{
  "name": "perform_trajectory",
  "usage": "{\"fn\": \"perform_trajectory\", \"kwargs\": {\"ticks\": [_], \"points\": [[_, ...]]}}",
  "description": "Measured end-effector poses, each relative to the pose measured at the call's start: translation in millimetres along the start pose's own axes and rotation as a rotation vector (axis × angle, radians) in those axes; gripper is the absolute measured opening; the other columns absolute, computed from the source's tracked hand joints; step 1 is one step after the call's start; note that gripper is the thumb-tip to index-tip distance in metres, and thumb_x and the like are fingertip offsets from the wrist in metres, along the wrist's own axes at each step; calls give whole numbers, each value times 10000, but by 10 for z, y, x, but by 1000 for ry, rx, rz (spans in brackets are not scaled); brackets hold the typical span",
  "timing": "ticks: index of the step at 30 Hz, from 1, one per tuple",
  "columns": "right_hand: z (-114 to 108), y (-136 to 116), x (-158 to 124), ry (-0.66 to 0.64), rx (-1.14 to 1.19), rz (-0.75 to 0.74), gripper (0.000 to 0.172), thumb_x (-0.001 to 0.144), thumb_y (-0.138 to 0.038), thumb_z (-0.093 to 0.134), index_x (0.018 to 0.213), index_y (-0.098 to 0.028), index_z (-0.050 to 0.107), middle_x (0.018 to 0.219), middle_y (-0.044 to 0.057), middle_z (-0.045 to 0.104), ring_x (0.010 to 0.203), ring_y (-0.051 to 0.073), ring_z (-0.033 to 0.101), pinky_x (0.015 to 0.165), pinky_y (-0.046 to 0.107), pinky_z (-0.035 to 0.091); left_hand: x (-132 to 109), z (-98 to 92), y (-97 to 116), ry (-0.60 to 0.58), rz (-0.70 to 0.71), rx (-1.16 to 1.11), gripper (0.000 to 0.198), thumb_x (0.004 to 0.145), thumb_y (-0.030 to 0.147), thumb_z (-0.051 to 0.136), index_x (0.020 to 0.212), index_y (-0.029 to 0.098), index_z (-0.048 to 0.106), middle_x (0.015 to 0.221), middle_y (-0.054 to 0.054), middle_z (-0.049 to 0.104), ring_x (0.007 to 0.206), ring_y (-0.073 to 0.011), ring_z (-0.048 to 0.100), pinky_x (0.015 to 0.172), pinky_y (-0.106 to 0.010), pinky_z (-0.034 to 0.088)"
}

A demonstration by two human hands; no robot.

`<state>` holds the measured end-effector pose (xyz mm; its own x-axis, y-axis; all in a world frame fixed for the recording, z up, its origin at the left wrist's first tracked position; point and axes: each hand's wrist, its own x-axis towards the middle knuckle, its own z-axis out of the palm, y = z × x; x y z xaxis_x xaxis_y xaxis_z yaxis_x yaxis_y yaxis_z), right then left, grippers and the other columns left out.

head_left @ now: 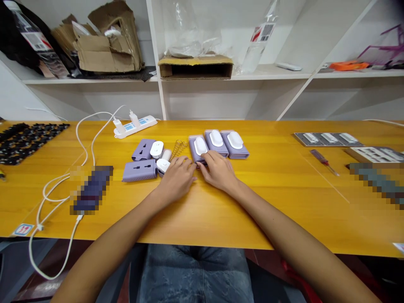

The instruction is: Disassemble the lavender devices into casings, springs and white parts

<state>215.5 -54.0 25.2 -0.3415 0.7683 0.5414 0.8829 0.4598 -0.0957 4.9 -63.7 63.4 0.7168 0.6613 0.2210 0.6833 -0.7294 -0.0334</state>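
Observation:
Both my hands rest palm down on the yellow table (pixel 221 210), side by side. My left hand (pixel 176 176) lies just right of a white cap (pixel 163 165) and a purple socket block (pixel 140 170), its fingers curled. My right hand (pixel 217 170) touches the near edge of the left one of three purple blocks with white caps (pixel 198 147), fingers bent down on it. Two more such blocks (pixel 235 144) stand in a row to its right. Another purple block (pixel 143 148), a white cap (pixel 156 148) and a wire spring (pixel 179 147) lie behind my left hand.
A white power strip (pixel 135 126) with plugged chargers and white cables (pixel 85 139) is at the back left. Black parts (pixel 22 139) lie far left. A screwdriver (pixel 323 160) and grey switch plates (pixel 328 139) sit right. Shelves with cardboard boxes (pixel 195 67) stand behind.

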Motion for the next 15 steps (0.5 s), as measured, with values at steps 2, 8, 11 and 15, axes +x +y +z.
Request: {"fn": "perform_trajectory", "kwargs": {"ticks": [2, 8, 11, 15], "points": [[-29, -23, -18, 47, -24, -37, 246, 1109, -294, 533, 1009, -166, 718, 965, 152, 764, 951, 298, 691, 781, 375, 453, 0, 2, -1, 9, 3, -1, 294, 1067, 279, 644, 1304, 107, 665, 1291, -171, 712, 1274, -372, 608, 1123, -522, 488], [-123, -80, -116, 148, -60, -70, 388, 1111, -294, 536, 774, -188, 696, 687, 93, 732, 601, 202, 601, 632, 364, 309, 1, 44, 9, 52, 26, -3, 289, 1079, 281, 623, 1296, 97, 672, 1271, -179, 722, 1247, -366, 613, 1103, -529, 488], [-147, -87, -162, 175, -61, -86, 413, 1106, -303, 543, 735, -194, 688, 624, 73, 707, 523, 181, 549, 595, 365, 272, -1, 78, 31, 58, 42, 3, 264, 1091, 293, 610, 1255, 100, 684, 1263, -172, 727, 1241, -363, 612, 1089, -511, 487], [-194, -89, -168, 207, -23, -62, 391, 1109, -294, 532, 778, -198, 716, 651, 77, 703, 592, 205, 606, 628, 357, 373, -3, 106, 74, 48, 67, 6, 272, 1107, 313, 589, 1235, 96, 692, 1249, -170, 725, 1237, -358, 611, 1083, -495, 486]]}}
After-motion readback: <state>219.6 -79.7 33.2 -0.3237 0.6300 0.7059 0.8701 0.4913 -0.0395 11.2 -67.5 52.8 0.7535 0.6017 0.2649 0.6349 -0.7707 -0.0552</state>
